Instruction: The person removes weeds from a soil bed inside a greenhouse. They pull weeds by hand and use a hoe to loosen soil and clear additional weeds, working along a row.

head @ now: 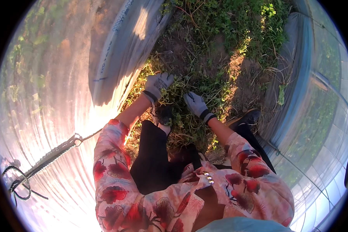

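Grey work gloves with dark cuffs cover both my hands. My left hand (159, 86) rests against leafy green weeds (174, 92) beside the plastic sheeting on the left, its back turned up; the fingertips are partly hidden, so its grip cannot be made out. To the right, at about the same distance from me, my right hand (195, 103) is low over tangled stems (210, 97), with its fingers close together. Whether it holds any stems is not clear. Cut or pulled-looking plant matter (185, 124) lies between my forearms, near my shoe (163, 114).
Translucent plastic sheeting (127, 43) rises at the left, with a dark rope (50, 153) across it. More sheeting (295, 72) runs along the right, near my other shoe (249, 117). Dense green weeds (235, 17) grow farther ahead around patches of bare soil (177, 49).
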The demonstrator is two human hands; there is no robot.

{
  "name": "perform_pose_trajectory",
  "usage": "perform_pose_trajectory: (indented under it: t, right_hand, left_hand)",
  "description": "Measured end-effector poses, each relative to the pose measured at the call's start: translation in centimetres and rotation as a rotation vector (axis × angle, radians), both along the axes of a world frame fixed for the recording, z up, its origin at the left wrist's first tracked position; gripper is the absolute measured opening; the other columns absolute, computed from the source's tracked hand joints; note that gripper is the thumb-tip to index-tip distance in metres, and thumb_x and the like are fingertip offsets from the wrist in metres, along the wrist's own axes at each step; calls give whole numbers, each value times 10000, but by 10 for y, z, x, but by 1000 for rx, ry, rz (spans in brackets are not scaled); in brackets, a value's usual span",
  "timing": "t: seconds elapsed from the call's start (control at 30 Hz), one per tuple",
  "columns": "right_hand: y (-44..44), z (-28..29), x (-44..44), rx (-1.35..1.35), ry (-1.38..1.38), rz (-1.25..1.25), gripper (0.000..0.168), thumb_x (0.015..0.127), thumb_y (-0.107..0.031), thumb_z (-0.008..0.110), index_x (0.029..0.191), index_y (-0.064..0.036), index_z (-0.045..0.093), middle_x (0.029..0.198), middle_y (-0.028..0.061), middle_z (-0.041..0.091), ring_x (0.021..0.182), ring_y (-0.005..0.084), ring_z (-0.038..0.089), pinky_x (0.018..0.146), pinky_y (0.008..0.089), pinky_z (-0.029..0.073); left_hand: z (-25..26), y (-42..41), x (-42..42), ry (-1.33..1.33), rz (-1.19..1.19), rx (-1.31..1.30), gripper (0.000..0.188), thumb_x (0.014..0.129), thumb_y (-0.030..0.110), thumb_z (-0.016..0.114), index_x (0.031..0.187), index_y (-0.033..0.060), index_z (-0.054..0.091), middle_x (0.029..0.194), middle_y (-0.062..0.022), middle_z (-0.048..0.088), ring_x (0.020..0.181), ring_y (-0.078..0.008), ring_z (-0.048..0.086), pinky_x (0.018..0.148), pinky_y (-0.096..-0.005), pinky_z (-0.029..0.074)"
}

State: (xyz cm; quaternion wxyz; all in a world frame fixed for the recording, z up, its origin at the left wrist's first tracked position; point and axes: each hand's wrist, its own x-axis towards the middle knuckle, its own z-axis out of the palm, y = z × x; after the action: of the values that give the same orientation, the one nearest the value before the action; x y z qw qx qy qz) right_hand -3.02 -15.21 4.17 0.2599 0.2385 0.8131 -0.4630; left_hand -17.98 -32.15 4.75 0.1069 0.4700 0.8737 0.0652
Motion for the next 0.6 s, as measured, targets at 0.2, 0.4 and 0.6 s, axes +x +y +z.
perform_pose_trajectory:
  t: [0.2,0.4,0.6]
  right_hand:
    - [21,8,-40,-69,-2,-152,290,881,-294,480,989,-33,544,849,152,597,784,273,571,689,340,433]
    - [48,11,4,-220,-81,-134,321,908,-289,452,1058,-17,533,809,90,592,711,201,538,671,286,429]
    - [99,39,10,-113,20,-515,271,911,-260,457,990,-14,537,739,44,554,597,125,493,530,270,400]
  left_hand:
    - [14,11,-7,-46,9,-64,227,782,112,510,1007,139,525,798,-44,562,711,-215,607,515,-325,497]
    - [13,-2,-3,-82,13,24,290,773,110,519,1059,162,530,836,-40,550,723,-201,600,531,-323,493]
    - [16,9,-10,-106,235,-40,374,601,191,707,956,205,590,1267,-83,411,1121,-310,454,811,-429,452]
